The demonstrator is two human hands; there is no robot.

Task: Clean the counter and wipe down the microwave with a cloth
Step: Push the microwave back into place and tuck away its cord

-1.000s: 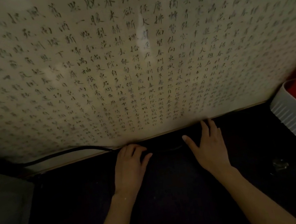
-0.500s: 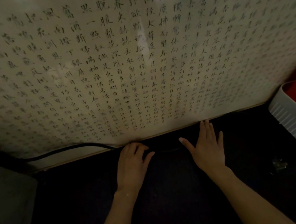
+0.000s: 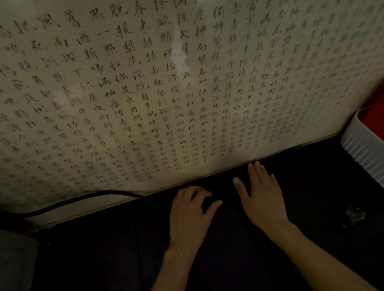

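On the dark bench [image 3: 81, 276] by the calligraphy wall [image 3: 174, 72], the right hand [image 3: 262, 199] lies flat, fingers straight, slightly apart; the left hand [image 3: 189, 213] curls its fingers, perhaps gripping something dark, too dim to tell.

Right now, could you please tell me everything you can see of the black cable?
The cable is thin and black. It leaves the shadow at left, arches along the foot of the wall, and drops to the back edge of the counter toward the left hand. Its end vanishes against the dark surface; whether the hand touches it cannot be told.
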